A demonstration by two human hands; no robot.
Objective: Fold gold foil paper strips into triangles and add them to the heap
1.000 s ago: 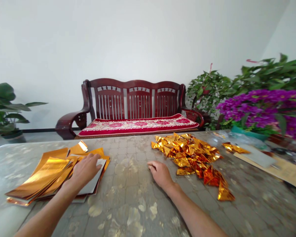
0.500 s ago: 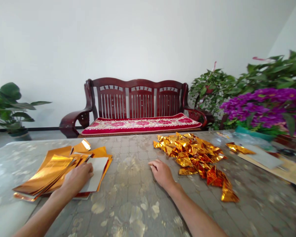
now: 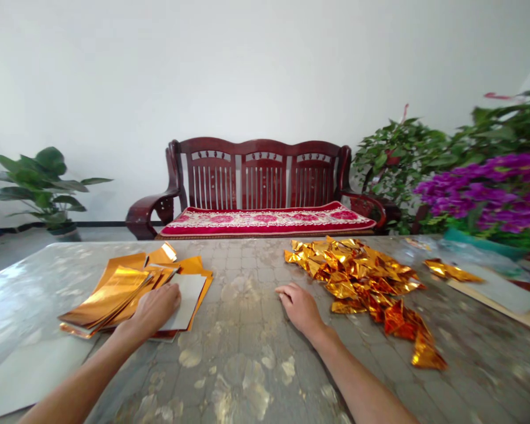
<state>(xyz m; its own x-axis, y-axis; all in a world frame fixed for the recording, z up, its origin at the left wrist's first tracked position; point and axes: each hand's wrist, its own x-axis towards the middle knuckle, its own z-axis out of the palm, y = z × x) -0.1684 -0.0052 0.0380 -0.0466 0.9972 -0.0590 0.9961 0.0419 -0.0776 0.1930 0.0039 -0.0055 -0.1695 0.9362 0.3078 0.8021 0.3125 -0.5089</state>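
My left hand point(image 3: 159, 307) lies on a loose stack of gold foil paper sheets point(image 3: 110, 297). Its fingers are curled in at a sheet point(image 3: 192, 300) with its pale side up; the fingertips are partly hidden. Over the tabletop, left of a heap of folded gold foil pieces point(image 3: 353, 271), is my right hand point(image 3: 299, 307). Its fingers are closed, thumb against the forefinger, and nothing shows in them. A redder foil piece point(image 3: 400, 320) and a gold one point(image 3: 427, 351) trail from the heap toward me.
The patterned table point(image 3: 238, 353) has a pale sheet point(image 3: 30, 371) at its left. Plastic wrap point(image 3: 481, 262), purple flowers point(image 3: 490, 191) and a pale board point(image 3: 507, 285) with a foil piece point(image 3: 453, 271) are at right. Behind stands a wooden bench point(image 3: 265, 182) with a red cushion point(image 3: 269, 219).
The view has turned slightly left, so everything sits further right in the picture. Both hands keep nearly the same places by the stack and the heap.
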